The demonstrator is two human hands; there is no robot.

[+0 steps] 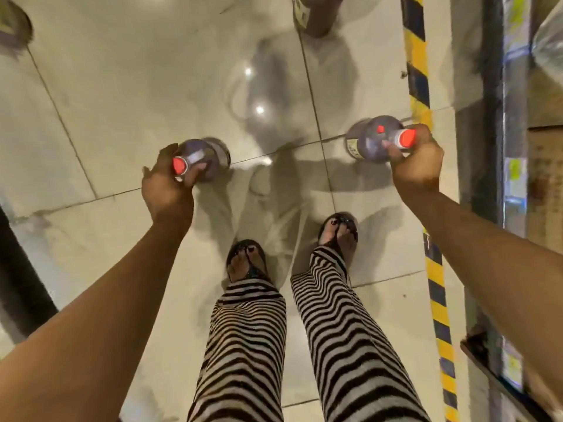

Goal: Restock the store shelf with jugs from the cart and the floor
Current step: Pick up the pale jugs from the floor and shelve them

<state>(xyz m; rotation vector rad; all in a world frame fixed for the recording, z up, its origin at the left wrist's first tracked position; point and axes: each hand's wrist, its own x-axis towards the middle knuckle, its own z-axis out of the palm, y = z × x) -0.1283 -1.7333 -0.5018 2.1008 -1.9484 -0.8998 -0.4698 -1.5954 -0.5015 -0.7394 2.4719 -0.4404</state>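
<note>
Grips the first jug (208, 158) by the neck, under its red cap, in the left hand (166, 182); clasps the second jug (367, 140) the same way in the right hand (419, 161). Hangs both over the floor (122, 86), near the shelf (515, 172) on the right. Leaves a third jug (313, 16) standing ahead. Looks mid-task: two in hand, not yet shelved.

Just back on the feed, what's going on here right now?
A person stands on the tiled floor with a dark, red-capped jug in each hand. The left hand grips the left jug up by its cap, and the right hand grips the right jug the same way. A third jug stands on the floor ahead. The shelf runs along the right, beyond the striped tape.
</note>
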